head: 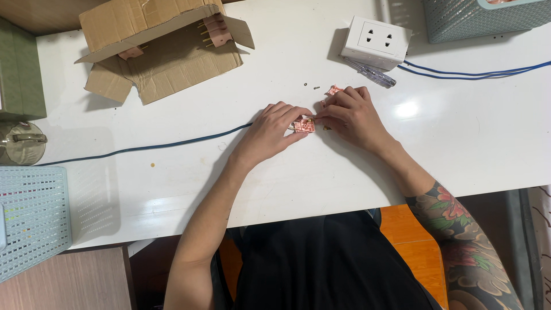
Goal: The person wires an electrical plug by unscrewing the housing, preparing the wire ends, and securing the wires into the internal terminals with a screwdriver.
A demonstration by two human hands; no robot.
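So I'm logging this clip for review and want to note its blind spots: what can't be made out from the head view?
- Small pink part: mostly covered by the fingers of the left hand and right hand; its shape is unclear.
- Two dark specks on the white table: too small to identify.
- Teal mesh basket: cut off by the top edge; contents unseen.
- Cardboard box: flaps hide most of its contents.

I saw a small pink plastic part with brass bits lying flat on the white table, pinched at both ends between fingertips. A second pink part lay just beyond it, partly hidden.
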